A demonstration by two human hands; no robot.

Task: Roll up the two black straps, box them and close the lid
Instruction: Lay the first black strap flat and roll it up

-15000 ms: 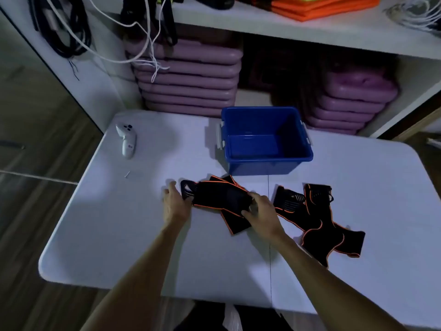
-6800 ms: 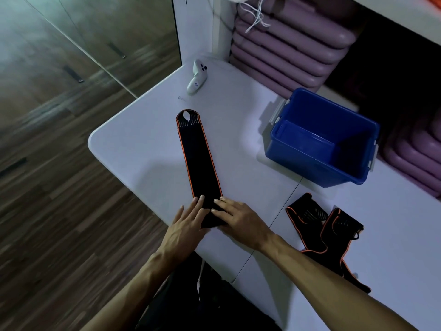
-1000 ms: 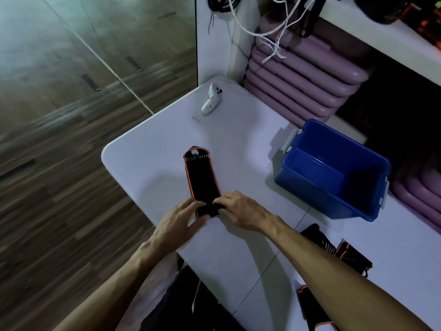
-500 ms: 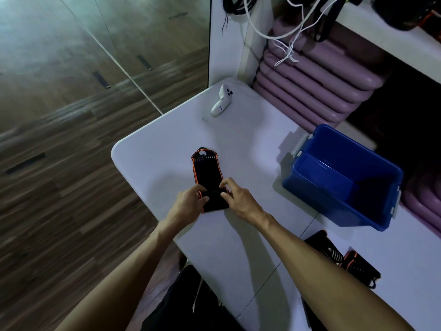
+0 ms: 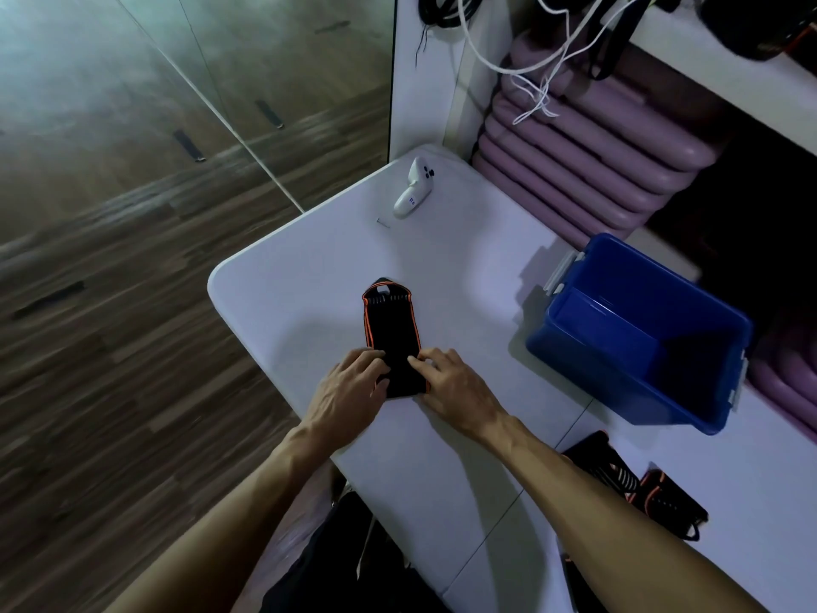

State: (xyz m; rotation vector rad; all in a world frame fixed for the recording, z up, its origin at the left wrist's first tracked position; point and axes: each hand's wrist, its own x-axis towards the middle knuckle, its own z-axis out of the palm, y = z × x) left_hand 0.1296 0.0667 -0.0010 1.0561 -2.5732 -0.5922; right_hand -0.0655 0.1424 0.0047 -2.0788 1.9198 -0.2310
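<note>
The left hand [image 5: 349, 393] and right hand [image 5: 451, 384] both curl their fingers over the rolled near end of a black strap [image 5: 391, 334] on the white table [image 5: 464, 267]. The strap is black with thin orange edging; its unrolled part lies flat, ending in a rounded ribbed tip. Further right stand the open blue box [image 5: 636, 334] and, nearer the person, the second strap [image 5: 636, 488], crumpled.
</note>
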